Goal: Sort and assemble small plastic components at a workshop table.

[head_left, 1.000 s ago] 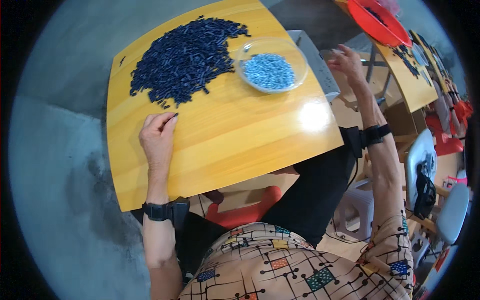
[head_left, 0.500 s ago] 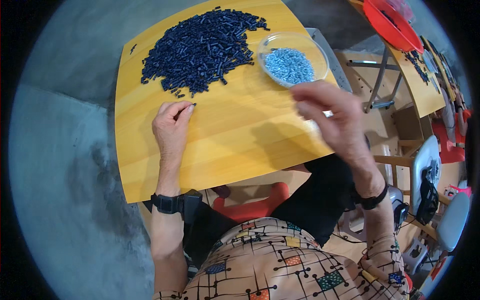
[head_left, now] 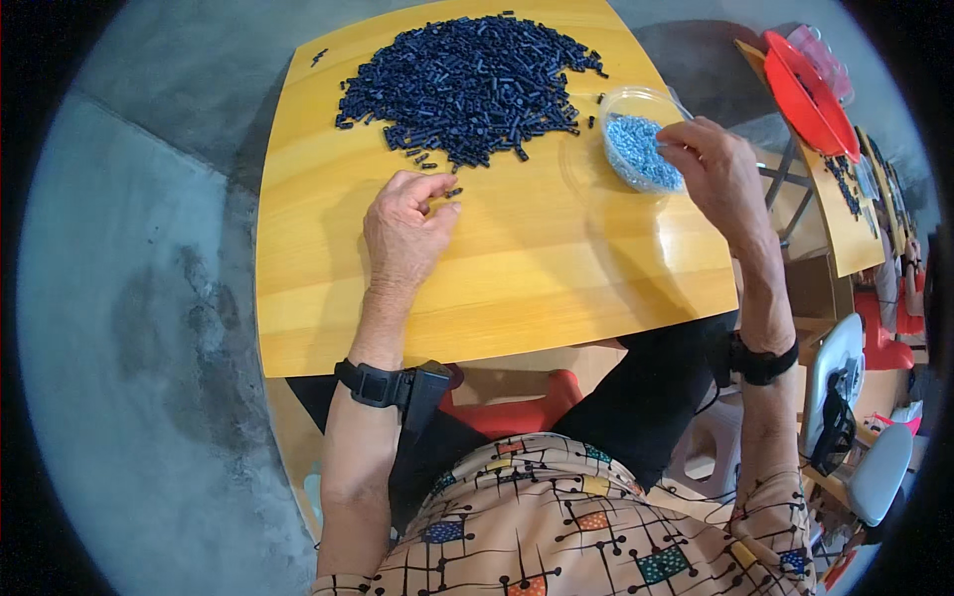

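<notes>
Slightly parted left grip frames a dark piece; right grip is unclear.

One camera sits up on the person's head and looks down. It is close to the worktop, the hands and the patterned shirt. It sees very wide, so straight edges look bent.

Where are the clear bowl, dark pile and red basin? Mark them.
Clear bowl (head_left: 636,103), head view: far inner wall.
Dark pile (head_left: 465,87), head view: its middle.
Red basin (head_left: 829,121), head view: bare inside.
</notes>
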Tool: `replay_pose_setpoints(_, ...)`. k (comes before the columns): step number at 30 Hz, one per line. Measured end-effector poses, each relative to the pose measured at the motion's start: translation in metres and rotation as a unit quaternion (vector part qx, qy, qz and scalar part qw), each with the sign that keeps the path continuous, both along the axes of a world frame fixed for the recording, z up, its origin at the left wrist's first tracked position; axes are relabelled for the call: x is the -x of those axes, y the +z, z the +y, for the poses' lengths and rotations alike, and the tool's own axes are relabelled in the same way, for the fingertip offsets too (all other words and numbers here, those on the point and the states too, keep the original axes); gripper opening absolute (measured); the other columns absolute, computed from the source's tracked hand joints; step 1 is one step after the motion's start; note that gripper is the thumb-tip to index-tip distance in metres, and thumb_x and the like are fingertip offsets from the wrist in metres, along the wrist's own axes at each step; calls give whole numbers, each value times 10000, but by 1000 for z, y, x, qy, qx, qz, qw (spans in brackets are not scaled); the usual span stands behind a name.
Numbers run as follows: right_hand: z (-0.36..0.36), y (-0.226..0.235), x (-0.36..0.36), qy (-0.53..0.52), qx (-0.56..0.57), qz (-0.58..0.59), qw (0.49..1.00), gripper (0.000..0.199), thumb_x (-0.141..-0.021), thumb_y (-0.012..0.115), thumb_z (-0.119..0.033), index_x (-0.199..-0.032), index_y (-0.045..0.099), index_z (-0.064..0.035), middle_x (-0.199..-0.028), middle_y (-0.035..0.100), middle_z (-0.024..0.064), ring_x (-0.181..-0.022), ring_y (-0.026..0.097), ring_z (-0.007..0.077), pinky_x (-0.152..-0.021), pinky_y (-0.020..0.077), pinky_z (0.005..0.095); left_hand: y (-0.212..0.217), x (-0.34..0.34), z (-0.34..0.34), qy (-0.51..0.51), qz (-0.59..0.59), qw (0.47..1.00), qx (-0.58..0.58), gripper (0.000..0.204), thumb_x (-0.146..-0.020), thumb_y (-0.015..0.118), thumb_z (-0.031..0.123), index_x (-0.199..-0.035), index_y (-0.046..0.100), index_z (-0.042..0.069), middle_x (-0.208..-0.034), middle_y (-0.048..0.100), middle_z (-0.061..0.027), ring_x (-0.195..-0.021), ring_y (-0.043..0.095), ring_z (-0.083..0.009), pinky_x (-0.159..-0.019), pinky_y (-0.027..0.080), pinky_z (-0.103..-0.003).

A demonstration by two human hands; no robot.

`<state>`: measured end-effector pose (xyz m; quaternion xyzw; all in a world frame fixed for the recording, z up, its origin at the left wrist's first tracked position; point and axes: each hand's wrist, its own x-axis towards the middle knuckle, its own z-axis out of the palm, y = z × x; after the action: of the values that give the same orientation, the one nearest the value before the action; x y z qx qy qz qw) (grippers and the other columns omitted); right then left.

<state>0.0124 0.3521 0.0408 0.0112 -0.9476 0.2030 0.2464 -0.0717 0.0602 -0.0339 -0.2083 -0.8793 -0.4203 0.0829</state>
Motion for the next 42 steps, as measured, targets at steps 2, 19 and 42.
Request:
replay_pose_setpoints(2, 8, -14, 11, 2, -47, -60, 997, 172, -734, 631, -142, -852, 650, -18, -781, 624, 160, -689, 609, 319, -639, 487, 358, -2, 0, 1, 11, -10, 1000, 13, 214, -665, 683, 94, -878, 671, 85, -821, 617, -36, -660, 578, -150, -614, 477, -264)
replay_pose_setpoints(19, 21, -30, 32, 34, 14, -122, 992, 121, -640, 675, -98, -700, 607, -18, -671, 603, 112, -619, 600, 228, -572, 462, 329, 21, 6, 46, -54, 94, 994, 22, 204, -685, 646, 36, -887, 660, 61, -820, 575, -93, -712, 582, -258, -625, 467, -347)
replay_pose_setpoints(42, -27, -10, -34, 123, 716, -99, 680, 168, -882, 510, -84, -972, 610, 17, -788, 578, 42, -630, 503, 63, -571, 407, 171, 7, 1, 66, -142, 116, 981, 66, 77, -717, 627, 46, -784, 627, 8, -765, 600, -113, -694, 592, -271, -627, 459, -332)
